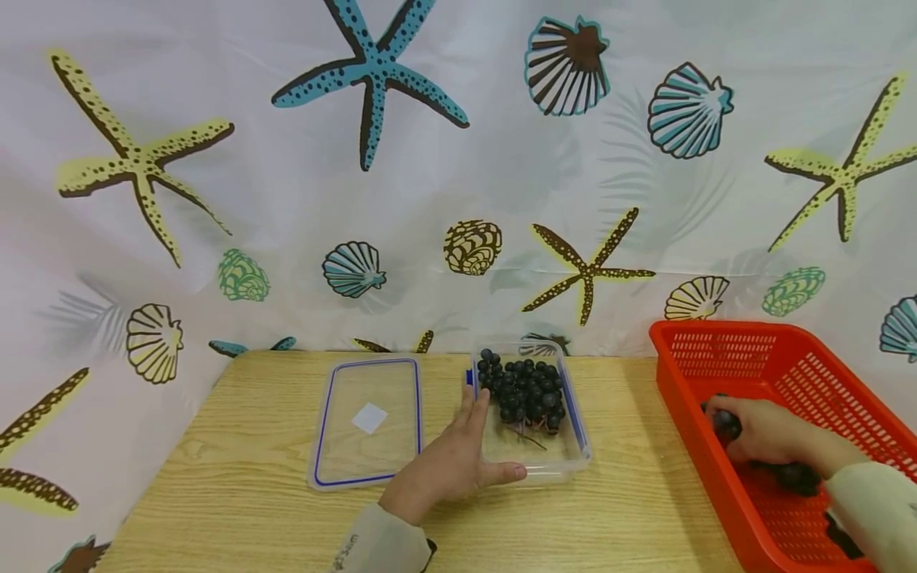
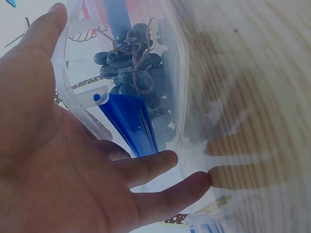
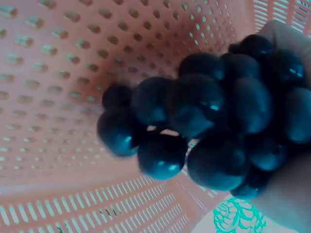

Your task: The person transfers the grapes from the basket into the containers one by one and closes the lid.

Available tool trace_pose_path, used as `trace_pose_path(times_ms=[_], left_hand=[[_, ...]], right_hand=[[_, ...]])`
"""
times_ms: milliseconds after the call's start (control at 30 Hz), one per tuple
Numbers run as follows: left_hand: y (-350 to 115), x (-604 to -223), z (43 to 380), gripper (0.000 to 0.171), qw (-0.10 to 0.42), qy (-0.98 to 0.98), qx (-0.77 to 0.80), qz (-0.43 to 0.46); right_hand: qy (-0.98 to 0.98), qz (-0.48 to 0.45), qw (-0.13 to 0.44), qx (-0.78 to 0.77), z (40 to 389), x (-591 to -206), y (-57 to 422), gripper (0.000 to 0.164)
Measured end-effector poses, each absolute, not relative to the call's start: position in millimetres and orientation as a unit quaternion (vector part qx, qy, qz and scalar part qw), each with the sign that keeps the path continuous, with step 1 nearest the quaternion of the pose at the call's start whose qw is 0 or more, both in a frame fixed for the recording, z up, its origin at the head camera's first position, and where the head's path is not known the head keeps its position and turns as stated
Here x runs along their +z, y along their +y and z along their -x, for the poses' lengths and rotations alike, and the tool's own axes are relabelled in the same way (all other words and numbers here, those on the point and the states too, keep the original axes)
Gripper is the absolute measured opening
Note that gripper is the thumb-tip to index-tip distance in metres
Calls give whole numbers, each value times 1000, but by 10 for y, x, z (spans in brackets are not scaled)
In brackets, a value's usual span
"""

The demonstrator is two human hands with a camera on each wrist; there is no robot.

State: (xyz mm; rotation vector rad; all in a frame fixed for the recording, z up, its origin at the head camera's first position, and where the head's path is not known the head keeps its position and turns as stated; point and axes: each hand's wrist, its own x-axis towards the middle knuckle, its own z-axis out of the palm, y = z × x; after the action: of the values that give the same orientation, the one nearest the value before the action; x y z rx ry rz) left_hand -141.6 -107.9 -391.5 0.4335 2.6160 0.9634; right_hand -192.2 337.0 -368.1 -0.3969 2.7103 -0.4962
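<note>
Left sleeve (image 1: 390,543), lettering (image 1: 347,551) unclear, near boxed grapes (image 1: 526,391)

A white backdrop cloth (image 1: 458,179) with colourful starfish (image 1: 376,68) and seashells (image 1: 688,111) behind a pale wood-grain tabletop (image 1: 243,438)

Right fingers (image 1: 734,407) seemingly curled

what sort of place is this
Probably an indoor food-handling corner, at home or staged: a wood-grain table, a seashell-print cloth backdrop and a clear plastic container of black grapes.
</note>
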Motion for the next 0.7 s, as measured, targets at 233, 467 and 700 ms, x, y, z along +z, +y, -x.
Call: trace_pose_path(times_ms=[233,467,700], left_hand=[[-1091,-3940,1429,118,155,916,335,-155],[-1096,-3926,1420,117,154,917,333,-158],[-1093,-3935,1425,117,150,917,333,-162]], right_hand=[[965,148,120,-182,1874,-3598,3363,33],[974,141,71,-163,1841,-3437,3337,25],[979,127,57,-147,1830,-3306,3318,25]])
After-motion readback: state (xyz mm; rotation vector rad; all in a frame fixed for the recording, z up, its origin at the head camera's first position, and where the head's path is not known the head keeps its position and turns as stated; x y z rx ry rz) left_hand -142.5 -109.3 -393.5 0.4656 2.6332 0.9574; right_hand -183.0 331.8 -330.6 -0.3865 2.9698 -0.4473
